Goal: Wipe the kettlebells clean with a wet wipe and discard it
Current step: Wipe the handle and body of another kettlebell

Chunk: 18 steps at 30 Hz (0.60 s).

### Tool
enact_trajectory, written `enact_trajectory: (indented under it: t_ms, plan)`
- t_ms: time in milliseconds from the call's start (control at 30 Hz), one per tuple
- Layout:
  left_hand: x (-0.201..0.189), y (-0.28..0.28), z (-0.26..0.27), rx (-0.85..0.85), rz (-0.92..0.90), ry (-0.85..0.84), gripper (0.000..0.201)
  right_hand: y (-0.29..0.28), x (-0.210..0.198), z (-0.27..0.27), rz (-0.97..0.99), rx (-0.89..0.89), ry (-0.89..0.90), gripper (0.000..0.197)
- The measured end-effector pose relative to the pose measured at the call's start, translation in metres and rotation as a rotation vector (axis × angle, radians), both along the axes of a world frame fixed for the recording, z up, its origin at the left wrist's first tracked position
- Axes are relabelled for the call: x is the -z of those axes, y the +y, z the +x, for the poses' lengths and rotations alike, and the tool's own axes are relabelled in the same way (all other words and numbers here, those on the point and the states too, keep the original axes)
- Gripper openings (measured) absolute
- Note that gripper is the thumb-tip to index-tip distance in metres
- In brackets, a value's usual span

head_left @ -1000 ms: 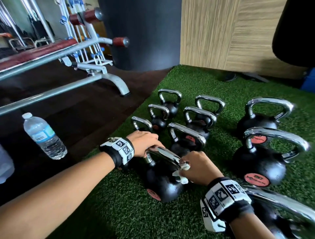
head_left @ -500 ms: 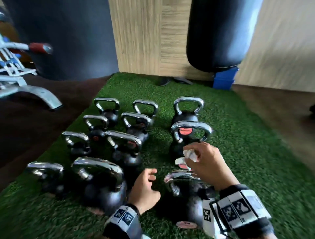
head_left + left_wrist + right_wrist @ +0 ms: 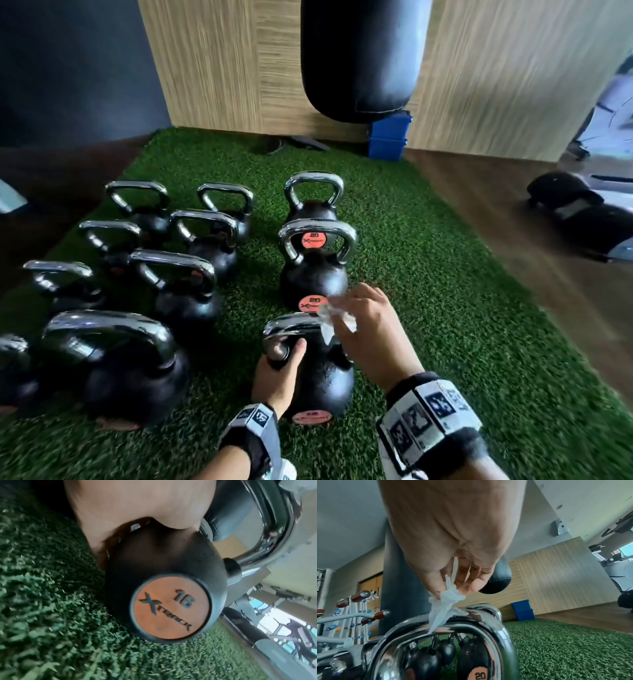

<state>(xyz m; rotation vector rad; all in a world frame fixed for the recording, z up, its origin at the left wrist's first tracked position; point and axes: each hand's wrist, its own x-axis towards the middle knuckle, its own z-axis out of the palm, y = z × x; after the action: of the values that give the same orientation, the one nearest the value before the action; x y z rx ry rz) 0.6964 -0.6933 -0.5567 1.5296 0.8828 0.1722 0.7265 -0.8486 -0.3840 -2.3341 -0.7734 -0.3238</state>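
Observation:
A black kettlebell (image 3: 325,383) with a chrome handle (image 3: 291,325) and an orange 16 label (image 3: 171,607) stands nearest me on the green turf. My left hand (image 3: 279,373) grips the left end of its handle. My right hand (image 3: 370,329) pinches a crumpled white wet wipe (image 3: 330,317) and holds it against the handle's right part; in the right wrist view the wipe (image 3: 443,609) hangs from my fingertips onto the chrome handle (image 3: 453,627). Behind stand two kettlebells labelled 20 (image 3: 313,274), and several more kettlebells (image 3: 185,287) on the left.
The green turf mat (image 3: 445,308) lies between dark floor on the left and wooden floor (image 3: 513,219) on the right. A black punching bag (image 3: 363,58) hangs at the back above a blue box (image 3: 388,137). A machine base (image 3: 589,219) sits at the right.
My view swung right from the left row of kettlebells. Both hands left the earlier kettlebell; the left hand now grips the 16 kettlebell's handle and the right brought the wipe down onto it.

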Motion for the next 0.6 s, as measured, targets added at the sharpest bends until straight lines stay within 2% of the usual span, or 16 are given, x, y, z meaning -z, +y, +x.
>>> enact_trajectory:
  t_ms: [100,167,267,333,467,600]
  plan:
    - [0.008,0.007,0.000,0.043,0.060,0.025,0.047,0.015,0.003,-0.001,-0.102,-0.064,-0.021,0.018]
    - [0.011,0.008,0.001,0.044,0.076,0.037,0.053,0.020,0.005,-0.001,-0.164,-0.071,0.015,0.023]
    - [0.011,0.008,0.001,0.050,0.077,0.032,0.052,0.007,0.005,0.009,-0.134,-0.029,0.103,0.027]
    - [0.011,0.009,0.000,0.057,0.072,0.029,0.049,-0.007,0.005,0.017,-0.073,0.005,0.149,0.020]
    - [0.008,0.007,0.000,0.029,0.092,0.041,0.048,-0.014,0.004,0.019,-0.108,-0.002,0.121,0.011]
    - [0.010,0.008,-0.002,0.036,0.115,0.026,0.064,-0.024,0.003,0.030,-0.157,0.050,0.199,0.009]
